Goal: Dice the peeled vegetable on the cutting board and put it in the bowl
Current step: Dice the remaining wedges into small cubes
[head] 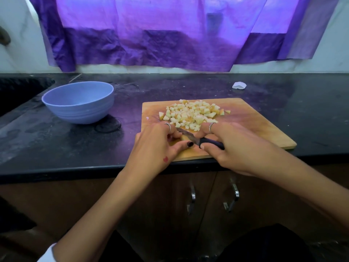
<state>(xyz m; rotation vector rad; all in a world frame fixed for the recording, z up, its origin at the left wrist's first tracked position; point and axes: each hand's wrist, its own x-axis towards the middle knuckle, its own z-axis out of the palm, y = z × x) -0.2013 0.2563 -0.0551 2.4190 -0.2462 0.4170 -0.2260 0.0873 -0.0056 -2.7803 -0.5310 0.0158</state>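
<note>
Purple curtains [151, 35] hang behind a black counter [56, 144] where a wooden cutting board [264, 129] carries the diced vegetable [192, 114] (blue bowl [79, 103] well to its left), while the right hand [232, 146] grips a knife [200, 141] and the left hand [156, 146] curls over something hidden beside the blade.

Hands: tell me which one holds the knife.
The right hand holds it, fingers curled round the knife by its dark handle. The left hand has no handle; its fingers rest by the blade on the cutting board.
</note>
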